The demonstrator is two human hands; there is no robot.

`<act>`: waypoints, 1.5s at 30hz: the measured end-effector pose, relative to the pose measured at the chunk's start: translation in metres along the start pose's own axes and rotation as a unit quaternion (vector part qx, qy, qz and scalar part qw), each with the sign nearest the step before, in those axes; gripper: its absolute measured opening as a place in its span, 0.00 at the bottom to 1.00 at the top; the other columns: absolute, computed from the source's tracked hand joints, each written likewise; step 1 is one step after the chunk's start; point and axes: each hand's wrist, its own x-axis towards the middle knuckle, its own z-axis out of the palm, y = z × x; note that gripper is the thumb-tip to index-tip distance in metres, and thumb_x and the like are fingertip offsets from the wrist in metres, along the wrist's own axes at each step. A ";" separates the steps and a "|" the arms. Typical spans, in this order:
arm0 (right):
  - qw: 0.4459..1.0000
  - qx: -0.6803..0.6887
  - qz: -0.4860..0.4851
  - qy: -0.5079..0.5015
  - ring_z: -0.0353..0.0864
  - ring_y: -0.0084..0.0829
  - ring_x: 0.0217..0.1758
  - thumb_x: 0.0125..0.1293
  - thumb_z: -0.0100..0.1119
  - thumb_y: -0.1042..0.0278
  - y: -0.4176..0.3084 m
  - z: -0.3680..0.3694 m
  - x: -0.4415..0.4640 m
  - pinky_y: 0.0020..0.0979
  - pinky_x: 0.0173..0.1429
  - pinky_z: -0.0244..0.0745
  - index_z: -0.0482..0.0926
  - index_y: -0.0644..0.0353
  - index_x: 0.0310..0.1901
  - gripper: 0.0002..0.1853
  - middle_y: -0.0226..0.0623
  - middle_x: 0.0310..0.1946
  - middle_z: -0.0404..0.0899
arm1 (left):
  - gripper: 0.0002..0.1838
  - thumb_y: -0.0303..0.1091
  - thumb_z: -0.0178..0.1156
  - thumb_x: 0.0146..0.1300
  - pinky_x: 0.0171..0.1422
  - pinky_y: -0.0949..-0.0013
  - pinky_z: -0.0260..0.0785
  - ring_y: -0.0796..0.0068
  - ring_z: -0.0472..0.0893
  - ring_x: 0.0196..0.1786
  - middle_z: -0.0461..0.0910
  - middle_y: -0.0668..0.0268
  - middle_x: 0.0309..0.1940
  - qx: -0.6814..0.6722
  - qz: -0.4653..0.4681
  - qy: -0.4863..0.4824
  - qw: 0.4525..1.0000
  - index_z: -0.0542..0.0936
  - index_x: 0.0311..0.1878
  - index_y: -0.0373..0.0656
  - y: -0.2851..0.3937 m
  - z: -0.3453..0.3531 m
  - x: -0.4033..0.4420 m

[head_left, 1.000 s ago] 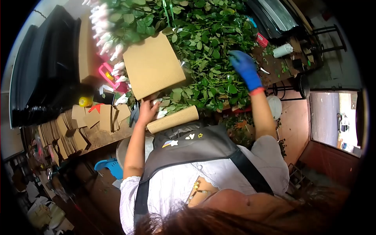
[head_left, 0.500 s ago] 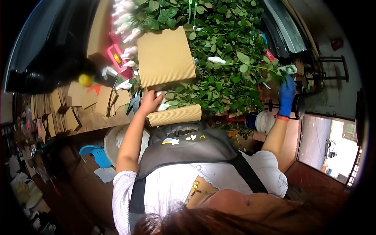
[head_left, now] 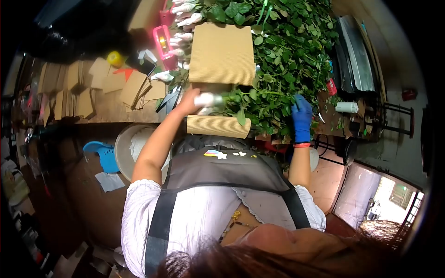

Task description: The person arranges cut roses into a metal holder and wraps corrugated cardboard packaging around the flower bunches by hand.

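Note:
My right hand (head_left: 302, 119), in a blue glove with a red cuff, is closed round the leafy stem end of a rose. The rose's bud (head_left: 207, 99), in a white sleeve, is blurred and points left towards my bare left hand (head_left: 187, 103). My left hand is at the cardboard's left edge, its fingers mostly hidden behind the bud. A corrugated cardboard sheet (head_left: 222, 54) lies over the flowers, and its curled near edge (head_left: 219, 126) is by my apron. Other white-sleeved buds lie between these two parts.
Leafy rose stems (head_left: 292, 51) cover the bench's right half. A pink tape dispenser (head_left: 162, 42), scissors (head_left: 169, 98) and cardboard pieces (head_left: 134, 88) are at the left. A white roll (head_left: 346, 107) lies at the right. Below the bench are a pale bin (head_left: 124, 150) and a blue plastic item (head_left: 103, 155).
My right hand has moved left with the rose, bringing its bud from over the leaves to my left hand. The head view has shifted, so the bench sits differently in the picture.

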 end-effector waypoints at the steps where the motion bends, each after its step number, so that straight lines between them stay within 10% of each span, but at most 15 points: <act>1: 0.990 -0.131 0.001 -0.058 0.81 0.45 0.55 0.59 0.63 0.69 -0.025 -0.009 0.013 0.43 0.62 0.76 0.82 0.51 0.57 0.21 0.40 0.57 0.81 | 0.19 0.47 0.66 0.61 0.60 0.54 0.71 0.48 0.78 0.55 0.80 0.44 0.51 -0.022 -0.039 -0.055 0.997 0.86 0.45 0.40 0.010 -0.007 0.000; 4: 0.975 -0.217 -0.011 -0.049 0.81 0.46 0.54 0.61 0.63 0.68 -0.073 -0.026 0.025 0.43 0.59 0.77 0.81 0.48 0.57 0.21 0.39 0.56 0.82 | 0.19 0.44 0.67 0.61 0.47 0.54 0.71 0.49 0.79 0.42 0.79 0.47 0.39 0.013 0.008 0.034 0.999 0.83 0.45 0.38 0.023 -0.010 -0.005; 8: 0.952 0.227 -0.106 -0.174 0.86 0.44 0.43 0.66 0.64 0.58 -0.177 -0.022 0.049 0.41 0.51 0.81 0.80 0.48 0.61 0.21 0.41 0.42 0.87 | 0.20 0.44 0.67 0.61 0.48 0.52 0.71 0.47 0.79 0.45 0.78 0.44 0.45 0.020 0.016 0.043 0.999 0.82 0.47 0.36 0.028 -0.013 -0.009; 10: 0.926 0.102 -0.044 -0.361 0.86 0.46 0.42 0.63 0.65 0.46 -0.218 0.005 0.063 0.40 0.48 0.81 0.81 0.45 0.61 0.26 0.46 0.41 0.86 | 0.21 0.44 0.67 0.61 0.53 0.52 0.71 0.44 0.78 0.49 0.77 0.44 0.48 0.013 0.038 0.046 0.998 0.82 0.49 0.36 0.025 -0.009 -0.007; 20: 0.921 -0.150 -0.038 -0.357 0.87 0.44 0.48 0.64 0.57 0.47 -0.232 0.123 0.091 0.48 0.49 0.81 0.89 0.53 0.43 0.20 0.44 0.44 0.87 | 0.20 0.47 0.59 0.66 0.67 0.51 0.66 0.44 0.74 0.60 0.81 0.44 0.50 -0.032 0.010 0.062 0.998 0.85 0.45 0.39 0.041 -0.023 -0.010; 22: 0.919 -0.151 -0.018 -0.364 0.86 0.44 0.49 0.63 0.59 0.46 -0.232 0.125 0.092 0.49 0.50 0.81 0.88 0.52 0.45 0.20 0.43 0.46 0.86 | 0.24 0.53 0.55 0.68 0.57 0.51 0.71 0.44 0.80 0.50 0.83 0.48 0.44 -0.018 -0.082 0.077 0.994 0.86 0.42 0.39 0.039 -0.023 0.000; 27: 0.941 -0.132 -0.026 -0.311 0.85 0.45 0.49 0.62 0.61 0.47 -0.226 0.136 0.084 0.50 0.51 0.81 0.87 0.52 0.46 0.20 0.43 0.46 0.86 | 0.13 0.41 0.60 0.66 0.46 0.53 0.73 0.47 0.81 0.40 0.83 0.54 0.36 -0.064 0.032 0.243 0.967 0.86 0.41 0.41 0.028 -0.007 -0.007; 31: 0.935 -0.132 -0.025 -0.329 0.83 0.47 0.52 0.61 0.62 0.47 -0.224 0.137 0.086 0.50 0.53 0.79 0.85 0.52 0.50 0.22 0.45 0.50 0.84 | 0.07 0.31 0.61 0.69 0.36 0.66 0.71 0.69 0.80 0.29 0.82 0.59 0.31 -0.099 -0.016 0.245 0.964 0.82 0.37 0.37 0.019 -0.005 -0.013; 34: 0.937 -0.120 -0.013 -0.327 0.82 0.47 0.52 0.60 0.62 0.46 -0.226 0.136 0.087 0.50 0.55 0.78 0.83 0.53 0.52 0.24 0.46 0.51 0.83 | 0.12 0.31 0.58 0.72 0.32 0.66 0.72 0.75 0.78 0.27 0.85 0.61 0.34 -0.232 -0.038 0.349 0.907 0.77 0.31 0.35 0.009 -0.001 -0.025; 36: 0.934 -0.107 -0.003 -0.340 0.83 0.47 0.52 0.59 0.63 0.45 -0.228 0.132 0.086 0.50 0.55 0.78 0.84 0.53 0.51 0.25 0.46 0.50 0.83 | 0.14 0.28 0.56 0.71 0.32 0.71 0.70 0.81 0.74 0.27 0.79 0.66 0.26 -0.473 -0.094 0.413 0.773 0.72 0.26 0.36 0.008 -0.023 -0.032; 38: 0.923 -0.098 -0.010 -0.373 0.83 0.47 0.52 0.59 0.63 0.45 -0.230 0.125 0.090 0.50 0.55 0.78 0.84 0.54 0.50 0.24 0.46 0.50 0.83 | 0.12 0.30 0.56 0.69 0.34 0.69 0.71 0.74 0.75 0.25 0.78 0.64 0.28 -0.455 -0.081 0.327 0.824 0.70 0.29 0.38 -0.012 -0.031 -0.040; 40: 0.929 -0.107 -0.015 -0.355 0.83 0.48 0.52 0.59 0.63 0.49 -0.235 0.126 0.088 0.50 0.54 0.79 0.84 0.53 0.50 0.22 0.47 0.50 0.83 | 0.12 0.38 0.60 0.67 0.40 0.59 0.73 0.60 0.81 0.31 0.78 0.58 0.26 -0.130 -0.125 0.252 0.951 0.73 0.34 0.39 -0.019 -0.026 -0.029; 45: 0.944 -0.127 0.010 -0.303 0.80 0.50 0.59 0.60 0.61 0.58 -0.234 0.148 0.084 0.50 0.58 0.77 0.82 0.54 0.55 0.22 0.49 0.56 0.80 | 0.12 0.39 0.58 0.65 0.49 0.56 0.71 0.44 0.79 0.45 0.80 0.50 0.38 -0.081 -0.063 0.192 0.976 0.79 0.41 0.38 0.006 -0.009 -0.004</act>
